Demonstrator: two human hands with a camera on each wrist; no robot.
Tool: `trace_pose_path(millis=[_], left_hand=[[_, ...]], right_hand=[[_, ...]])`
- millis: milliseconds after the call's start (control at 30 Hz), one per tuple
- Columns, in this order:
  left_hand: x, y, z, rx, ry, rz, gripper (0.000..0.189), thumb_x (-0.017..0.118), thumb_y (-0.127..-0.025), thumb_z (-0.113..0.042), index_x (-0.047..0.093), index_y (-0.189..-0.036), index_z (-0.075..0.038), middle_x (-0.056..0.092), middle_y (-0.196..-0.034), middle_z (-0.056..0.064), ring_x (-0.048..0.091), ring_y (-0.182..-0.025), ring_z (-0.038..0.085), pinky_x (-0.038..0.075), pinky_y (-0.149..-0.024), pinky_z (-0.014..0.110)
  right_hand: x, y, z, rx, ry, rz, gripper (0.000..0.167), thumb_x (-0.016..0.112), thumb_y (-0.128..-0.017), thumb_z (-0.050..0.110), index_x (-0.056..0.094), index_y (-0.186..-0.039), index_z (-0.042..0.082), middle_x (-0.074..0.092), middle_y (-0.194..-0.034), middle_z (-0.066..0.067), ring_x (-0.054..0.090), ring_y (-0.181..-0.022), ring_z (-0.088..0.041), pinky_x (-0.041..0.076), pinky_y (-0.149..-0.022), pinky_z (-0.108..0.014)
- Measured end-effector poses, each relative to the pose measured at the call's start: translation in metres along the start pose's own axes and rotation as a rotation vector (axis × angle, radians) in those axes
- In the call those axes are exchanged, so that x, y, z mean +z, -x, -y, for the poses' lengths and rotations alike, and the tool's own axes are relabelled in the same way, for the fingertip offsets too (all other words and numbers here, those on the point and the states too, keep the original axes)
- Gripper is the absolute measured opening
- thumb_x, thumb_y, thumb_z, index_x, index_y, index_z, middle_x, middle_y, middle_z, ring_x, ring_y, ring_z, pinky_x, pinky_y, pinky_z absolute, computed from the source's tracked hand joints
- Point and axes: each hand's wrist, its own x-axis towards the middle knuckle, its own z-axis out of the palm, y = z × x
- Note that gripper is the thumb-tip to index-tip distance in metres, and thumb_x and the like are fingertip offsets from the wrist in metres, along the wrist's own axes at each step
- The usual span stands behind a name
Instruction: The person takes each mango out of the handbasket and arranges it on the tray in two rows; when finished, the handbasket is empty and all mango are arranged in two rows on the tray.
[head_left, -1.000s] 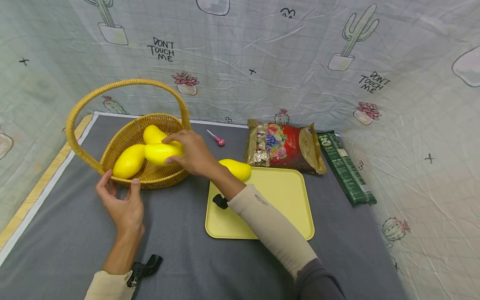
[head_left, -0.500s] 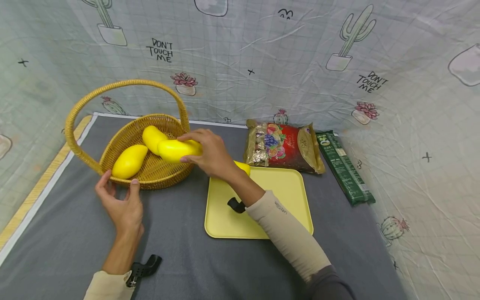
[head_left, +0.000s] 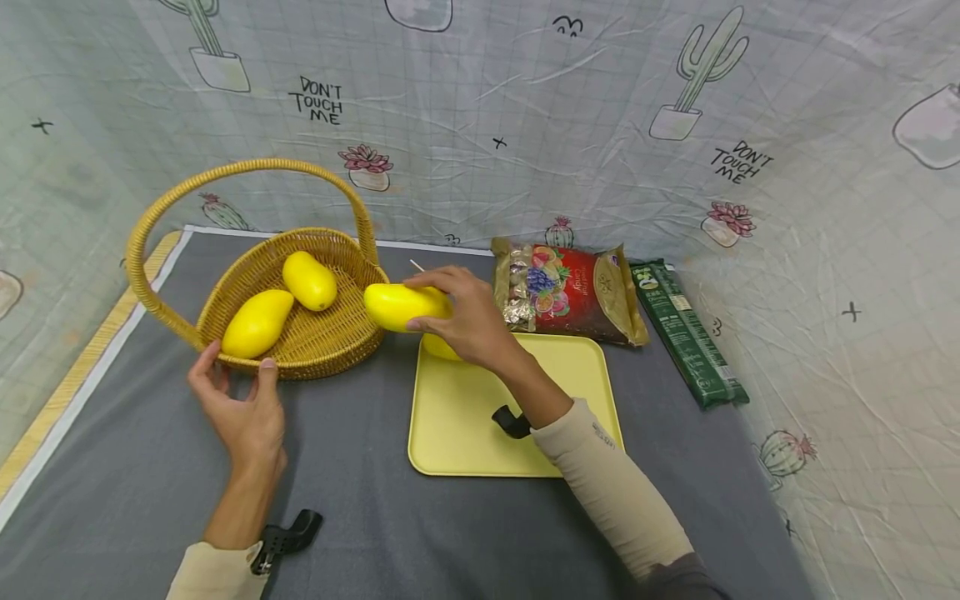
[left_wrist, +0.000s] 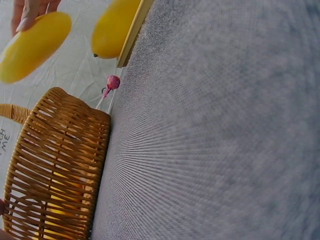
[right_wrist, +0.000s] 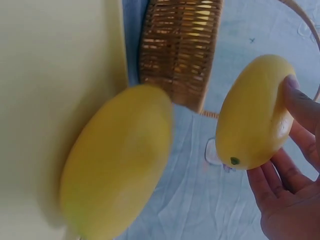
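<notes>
My right hand (head_left: 472, 321) pinches a yellow mango (head_left: 397, 307) between thumb and fingers, above the gap between basket and tray. The right wrist view shows that held mango (right_wrist: 255, 112) with its green stem spot. At the left stands a wicker basket (head_left: 330, 364) with a tall arched handle. Two more mangoes lie inside, one at the left (head_left: 258, 325) and one behind (head_left: 310, 282). My left hand (head_left: 243, 412) holds the basket's near rim with thumb and fingers. Another mango (right_wrist: 117, 162) lies on the yellow tray (head_left: 480, 450), mostly hidden by my right hand in the head view.
Behind the tray lies a red and gold candy bag (head_left: 573, 292), with a green packet (head_left: 690, 333) to its right. A pink lollipop (left_wrist: 113, 82) lies between basket and tray. A printed cloth (head_left: 480, 100) hangs behind the grey table cover (head_left: 352, 500).
My right hand has carried its mango rightward, out from over the basket toward the tray's far left corner. The left hand has stayed on the basket's rim.
</notes>
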Motion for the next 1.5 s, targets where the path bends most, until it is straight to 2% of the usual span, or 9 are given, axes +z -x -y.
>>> trace_pose_path(millis=[400, 567, 733, 1033, 1233, 1500], left_hand=[[0.000, 0.000, 0.000, 0.002, 0.009, 0.004, 0.064, 0.069, -0.098, -0.006, 0.041, -0.154, -0.023, 0.031, -0.165, -0.002, 0.026, -0.154, 0.018, 0.037, -0.119, 0.046], [0.000, 0.000, 0.000, -0.001, 0.008, 0.010, 0.065, 0.069, -0.099, -0.006, 0.040, -0.154, -0.023, 0.029, -0.166, -0.002, 0.025, -0.154, 0.018, 0.036, -0.120, 0.046], [0.000, 0.000, 0.001, 0.000, 0.015, 0.010, 0.065, 0.069, -0.098, -0.006, 0.041, -0.154, -0.023, 0.029, -0.166, -0.002, 0.025, -0.154, 0.019, 0.035, -0.120, 0.046], [0.000, 0.000, 0.001, 0.001, 0.020, 0.011, 0.066, 0.069, -0.098, -0.005, 0.040, -0.155, -0.023, 0.029, -0.166, -0.002, 0.024, -0.155, 0.019, 0.034, -0.122, 0.046], [-0.001, -0.001, 0.003, 0.007, 0.024, 0.008, 0.065, 0.069, -0.099, -0.005, 0.040, -0.155, -0.023, 0.029, -0.166, -0.002, 0.024, -0.154, 0.020, 0.034, -0.120, 0.046], [-0.001, 0.000, 0.002, 0.010, 0.021, 0.009, 0.065, 0.068, -0.099, -0.005, 0.040, -0.154, -0.023, 0.029, -0.166, -0.002, 0.025, -0.154, 0.020, 0.034, -0.120, 0.046]], right_hand=[[-0.027, 0.029, -0.032, 0.078, -0.022, -0.059, 0.049, 0.088, -0.086, 0.026, 0.075, -0.133, 0.019, 0.072, -0.133, 0.000, 0.062, -0.129, -0.023, 0.051, -0.111, -0.044], [-0.040, 0.045, -0.044, 0.122, -0.016, -0.073, 0.048, 0.088, -0.086, 0.024, 0.075, -0.132, 0.018, 0.072, -0.134, -0.001, 0.061, -0.131, -0.025, 0.054, -0.107, -0.046], [-0.052, 0.061, -0.056, 0.185, 0.006, -0.081, 0.049, 0.089, -0.086, 0.023, 0.075, -0.132, 0.018, 0.072, -0.134, -0.004, 0.064, -0.125, -0.027, 0.058, -0.100, -0.046], [-0.071, 0.089, -0.081, 0.214, -0.012, -0.109, 0.048, 0.089, -0.085, 0.017, 0.075, -0.131, 0.015, 0.071, -0.133, -0.007, 0.066, -0.123, -0.029, 0.059, -0.101, -0.050], [-0.082, 0.103, -0.096, 0.290, 0.062, -0.092, 0.049, 0.089, -0.084, 0.018, 0.076, -0.131, 0.014, 0.072, -0.131, -0.010, 0.065, -0.119, -0.031, 0.057, -0.103, -0.049], [-0.090, 0.112, -0.109, 0.353, 0.127, -0.036, 0.047, 0.088, -0.087, 0.016, 0.075, -0.132, 0.011, 0.071, -0.133, -0.012, 0.063, -0.126, -0.035, 0.054, -0.108, -0.052]])
